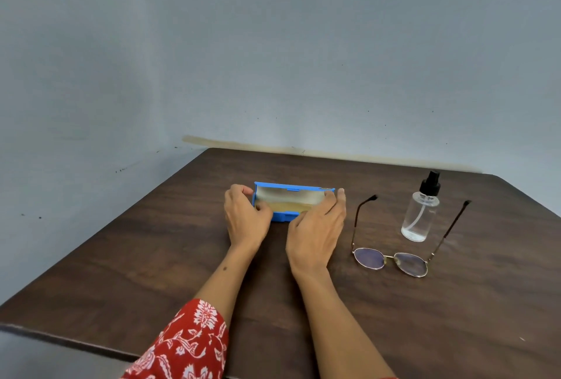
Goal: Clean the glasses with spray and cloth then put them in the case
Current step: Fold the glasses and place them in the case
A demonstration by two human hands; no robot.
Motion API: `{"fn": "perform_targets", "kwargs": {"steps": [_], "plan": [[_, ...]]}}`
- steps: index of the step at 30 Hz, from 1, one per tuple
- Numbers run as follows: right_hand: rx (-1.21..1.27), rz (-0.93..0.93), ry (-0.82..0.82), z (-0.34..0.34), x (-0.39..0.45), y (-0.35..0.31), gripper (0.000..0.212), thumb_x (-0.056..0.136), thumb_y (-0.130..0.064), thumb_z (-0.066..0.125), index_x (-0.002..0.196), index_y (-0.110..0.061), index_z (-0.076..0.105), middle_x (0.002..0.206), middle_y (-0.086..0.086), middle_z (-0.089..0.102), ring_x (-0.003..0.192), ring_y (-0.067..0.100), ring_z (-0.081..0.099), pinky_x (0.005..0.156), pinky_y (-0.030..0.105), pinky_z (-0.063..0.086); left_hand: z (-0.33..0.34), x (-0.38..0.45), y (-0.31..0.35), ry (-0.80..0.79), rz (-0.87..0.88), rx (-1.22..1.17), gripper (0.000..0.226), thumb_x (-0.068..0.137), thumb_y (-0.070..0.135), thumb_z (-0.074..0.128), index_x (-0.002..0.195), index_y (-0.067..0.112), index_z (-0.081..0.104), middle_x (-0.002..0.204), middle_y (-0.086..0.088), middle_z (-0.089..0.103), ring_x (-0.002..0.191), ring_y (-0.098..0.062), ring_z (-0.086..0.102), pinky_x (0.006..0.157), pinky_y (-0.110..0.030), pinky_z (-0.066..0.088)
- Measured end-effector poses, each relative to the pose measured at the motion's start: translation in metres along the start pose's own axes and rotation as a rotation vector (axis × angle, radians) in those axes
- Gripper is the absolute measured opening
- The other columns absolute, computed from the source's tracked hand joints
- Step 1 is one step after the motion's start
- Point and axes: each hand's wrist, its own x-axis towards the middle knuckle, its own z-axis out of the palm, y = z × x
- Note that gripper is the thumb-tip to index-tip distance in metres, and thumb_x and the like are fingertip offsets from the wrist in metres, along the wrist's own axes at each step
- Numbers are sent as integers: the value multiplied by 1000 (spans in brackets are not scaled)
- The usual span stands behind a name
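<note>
A blue glasses case lies open in the middle of the table, its lid raised toward the wall and a tan lining or cloth showing inside. My left hand grips the case's left end. My right hand holds its right end, fingers over the front edge and the side. Round metal-framed glasses rest to the right with their temples unfolded toward the wall. Between the temples stands a clear spray bottle with a black pump top.
The dark wooden table stands in a corner of grey-blue walls. Its left edge runs diagonally and its front edge lies close to my body. A red patterned sleeve covers my left forearm.
</note>
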Motion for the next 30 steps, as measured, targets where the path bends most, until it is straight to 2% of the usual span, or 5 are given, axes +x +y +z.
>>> {"fn": "perform_targets", "kwargs": {"steps": [9, 14, 21, 25, 30], "plan": [[394, -499, 82, -64, -5, -18, 42, 100, -28, 31, 133, -2, 39, 143, 20, 36, 131, 21, 37, 105, 17, 31, 0, -47, 20, 35, 392, -142, 34, 88, 20, 57, 116, 2, 49, 117, -9, 53, 103, -17, 51, 84, -31, 46], [367, -562, 313, -100, 19, 15, 45, 93, -20, 42, 134, -3, 34, 144, 23, 28, 137, 31, 31, 109, 37, 31, 7, -72, 34, -136, 589, -159, 36, 90, 41, 46, 104, 8, 53, 101, -3, 62, 93, -19, 60, 77, -35, 49], [308, -9, 508, -139, 54, 83, 43, 95, -23, 37, 132, -1, 42, 134, 16, 46, 122, 28, 45, 99, 30, 34, 29, -92, 43, -419, 515, -154, 32, 72, 37, 74, 93, 21, 54, 90, 10, 61, 87, -4, 58, 78, -27, 51], [174, 409, 228, -141, 52, 107, 30, 91, -18, 38, 118, -15, 53, 119, 5, 55, 108, 27, 52, 77, 32, 33, 37, -91, 47, -490, 385, -168, 32, 69, 25, 78, 91, 17, 57, 87, 5, 63, 81, -9, 61, 73, -30, 56], [24, 429, 7, -139, 48, 104, 23, 92, -23, 39, 99, -9, 56, 107, 12, 58, 98, 34, 52, 72, 34, 30, 46, -88, 51, -482, 286, -179, 26, 70, 11, 76, 86, 16, 57, 80, 5, 63, 73, -11, 62, 72, -25, 55]]}}
